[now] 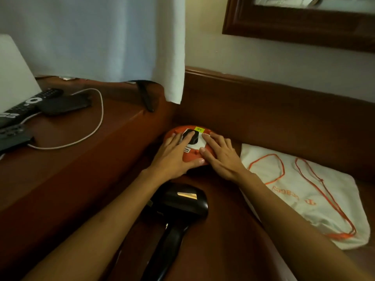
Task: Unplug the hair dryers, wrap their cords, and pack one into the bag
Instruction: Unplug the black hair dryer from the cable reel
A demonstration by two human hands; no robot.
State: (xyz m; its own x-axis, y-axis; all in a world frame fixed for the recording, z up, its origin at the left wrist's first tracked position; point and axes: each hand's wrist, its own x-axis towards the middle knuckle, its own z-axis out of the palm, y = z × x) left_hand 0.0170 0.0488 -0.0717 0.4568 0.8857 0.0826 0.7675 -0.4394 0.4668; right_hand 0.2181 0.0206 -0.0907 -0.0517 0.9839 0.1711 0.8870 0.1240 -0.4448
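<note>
An orange socket unit (176, 130) lies on the wooden surface in the corner. It has a white socket face with a black plug (194, 140) in it. My left hand (172, 157) rests flat on the unit, one finger on the plug and the thumb along the front edge. My right hand (221, 155) lies flat on the unit's right side. A black hair dryer (182, 201) lies between my forearms, handle toward me. A white drawstring bag (316, 191) with orange cords lies flat to the right. The dryer's cord is mostly hidden.
A higher wooden desk (71, 159) on the left carries remote controls (30, 102), a black box (65, 105) and a looping white cable (97, 126). A white curtain (121, 37) hangs over the corner. A wooden back panel (263, 110) runs behind.
</note>
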